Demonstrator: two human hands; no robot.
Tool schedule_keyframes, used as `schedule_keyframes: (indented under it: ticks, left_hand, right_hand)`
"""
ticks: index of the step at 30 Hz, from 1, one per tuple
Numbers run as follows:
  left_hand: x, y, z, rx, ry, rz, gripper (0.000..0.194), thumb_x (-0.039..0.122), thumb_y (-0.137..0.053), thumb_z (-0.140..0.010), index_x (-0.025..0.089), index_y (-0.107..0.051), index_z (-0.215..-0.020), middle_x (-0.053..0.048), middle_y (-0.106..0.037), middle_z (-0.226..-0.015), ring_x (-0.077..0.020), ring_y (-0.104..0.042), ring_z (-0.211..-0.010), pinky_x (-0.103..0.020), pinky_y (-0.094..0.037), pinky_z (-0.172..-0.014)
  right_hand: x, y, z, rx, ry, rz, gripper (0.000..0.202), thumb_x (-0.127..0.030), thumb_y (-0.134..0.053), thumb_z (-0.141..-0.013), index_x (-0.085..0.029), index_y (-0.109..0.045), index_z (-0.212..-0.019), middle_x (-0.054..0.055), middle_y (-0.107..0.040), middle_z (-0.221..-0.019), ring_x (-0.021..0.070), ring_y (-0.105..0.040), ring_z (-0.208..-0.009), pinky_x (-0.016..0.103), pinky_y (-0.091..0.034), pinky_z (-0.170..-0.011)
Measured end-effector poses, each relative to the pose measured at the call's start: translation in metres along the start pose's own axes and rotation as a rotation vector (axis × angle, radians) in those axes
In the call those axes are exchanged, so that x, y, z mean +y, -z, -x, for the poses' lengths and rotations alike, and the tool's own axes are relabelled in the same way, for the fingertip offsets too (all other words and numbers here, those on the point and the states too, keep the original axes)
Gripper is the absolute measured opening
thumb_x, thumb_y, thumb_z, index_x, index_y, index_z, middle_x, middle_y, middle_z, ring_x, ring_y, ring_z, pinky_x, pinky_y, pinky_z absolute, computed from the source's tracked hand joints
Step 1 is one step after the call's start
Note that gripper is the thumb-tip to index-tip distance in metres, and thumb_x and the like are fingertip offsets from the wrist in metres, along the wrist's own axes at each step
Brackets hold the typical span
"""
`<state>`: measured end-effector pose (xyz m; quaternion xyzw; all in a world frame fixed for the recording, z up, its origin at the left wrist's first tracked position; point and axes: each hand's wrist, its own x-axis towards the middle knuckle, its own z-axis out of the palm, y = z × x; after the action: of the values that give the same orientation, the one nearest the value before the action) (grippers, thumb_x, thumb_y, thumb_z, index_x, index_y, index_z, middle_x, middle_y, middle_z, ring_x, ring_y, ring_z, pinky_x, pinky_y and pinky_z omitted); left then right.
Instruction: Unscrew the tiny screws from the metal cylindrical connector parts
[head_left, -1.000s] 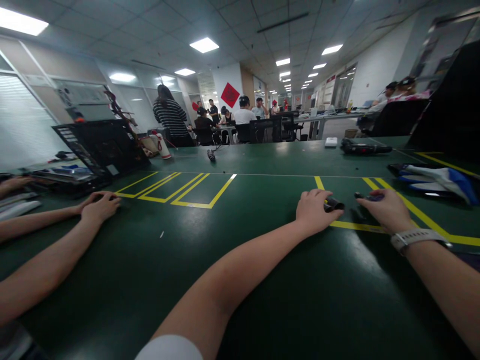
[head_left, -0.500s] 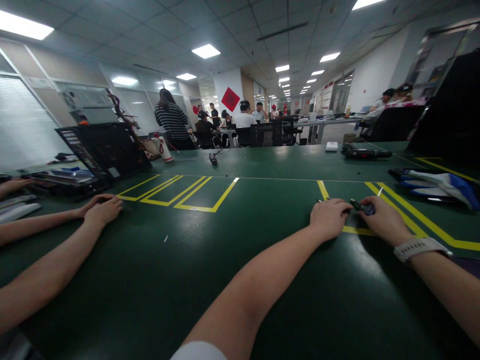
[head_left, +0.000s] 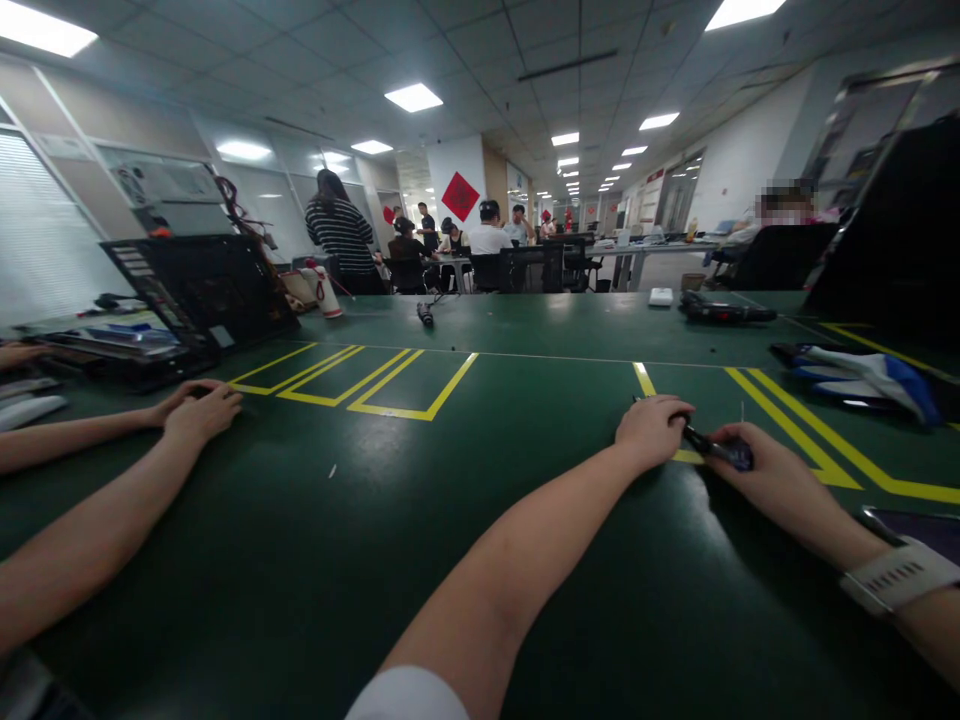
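On the right side of the green table (head_left: 420, 520), my left hand (head_left: 654, 430) is closed around a small dark thing, mostly hidden under its fingers. My right hand (head_left: 757, 462), with a pale watch band at the wrist, holds a dark tool (head_left: 727, 452) with a purplish handle. The tool's black front end reaches to the fingers of my left hand. Yellow tape lines (head_left: 795, 430) run on the table under and beyond both hands.
At the left, another person's hands (head_left: 201, 412) rest close together at the table. Behind them stands a black case (head_left: 217, 290). A blue and white bundle (head_left: 870, 375) lies at the right, near a black device (head_left: 724, 308) and a white box (head_left: 661, 297).
My right hand has shifted slightly down and its forearm to the right, showing more of the dark tool. My left hand stays nearly in place, still closed.
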<state>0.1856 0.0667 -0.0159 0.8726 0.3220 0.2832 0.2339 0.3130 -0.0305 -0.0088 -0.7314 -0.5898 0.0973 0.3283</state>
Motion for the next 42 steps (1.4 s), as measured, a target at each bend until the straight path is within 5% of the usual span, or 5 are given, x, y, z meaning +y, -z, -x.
schedule_keyframes:
  ticks: [13,22,29,35,42]
  left_hand:
    - [0.005,0.015,-0.005,-0.002,0.120,0.225,0.035,0.024,-0.046,-0.087,0.015,-0.056,-0.120,-0.010,-0.049,-0.134,-0.0187,-0.044,-0.125,-0.033,-0.032,-0.106]
    - [0.008,0.072,0.041,0.098,0.139,0.322,0.031,0.024,-0.049,-0.087,0.016,-0.057,-0.116,-0.008,-0.051,-0.133,-0.0169,-0.043,-0.125,-0.032,-0.031,-0.107]
    - [-0.011,0.120,0.101,0.201,0.185,0.443,0.029,0.023,-0.049,-0.086,0.016,-0.057,-0.113,-0.009,-0.059,-0.122,-0.0178,-0.054,-0.113,-0.034,-0.040,-0.099]
    - [-0.023,0.144,0.147,0.279,0.246,0.231,0.025,0.021,-0.047,-0.086,0.015,-0.059,-0.106,-0.007,-0.061,-0.111,-0.0168,-0.057,-0.103,-0.031,-0.045,-0.090]
    - [0.017,0.154,0.185,-0.126,0.159,-0.191,0.034,0.041,-0.043,-0.088,0.017,-0.061,-0.103,-0.006,-0.060,-0.100,-0.0174,-0.056,-0.085,-0.029,-0.045,-0.072]
  right_hand:
    - [-0.041,-0.006,0.071,-0.142,0.157,-0.096,0.017,-0.028,-0.051,-0.072,-0.023,-0.054,-0.089,0.006,-0.065,-0.087,0.0250,-0.063,-0.079,0.039,-0.049,-0.069]
    - [-0.098,-0.039,0.107,-0.321,0.316,-0.275,0.020,-0.010,-0.047,-0.074,-0.023,-0.053,-0.088,0.005,-0.066,-0.092,0.0212,-0.063,-0.079,0.036,-0.049,-0.067]
    - [-0.136,-0.068,0.103,-0.397,0.385,-0.359,0.027,-0.003,-0.050,-0.069,-0.023,-0.052,-0.088,0.003,-0.064,-0.090,0.0198,-0.061,-0.081,0.035,-0.048,-0.070]
    - [-0.153,-0.060,0.098,-0.391,0.391,-0.389,0.015,-0.019,-0.052,-0.081,-0.023,-0.051,-0.095,0.008,-0.065,-0.108,0.0218,-0.063,-0.095,0.038,-0.050,-0.077]
    - [-0.106,-0.045,0.015,0.074,0.554,0.037,0.016,-0.022,-0.051,-0.081,-0.018,-0.054,-0.096,0.015,-0.055,-0.127,0.0293,-0.046,-0.122,0.052,-0.033,-0.099]
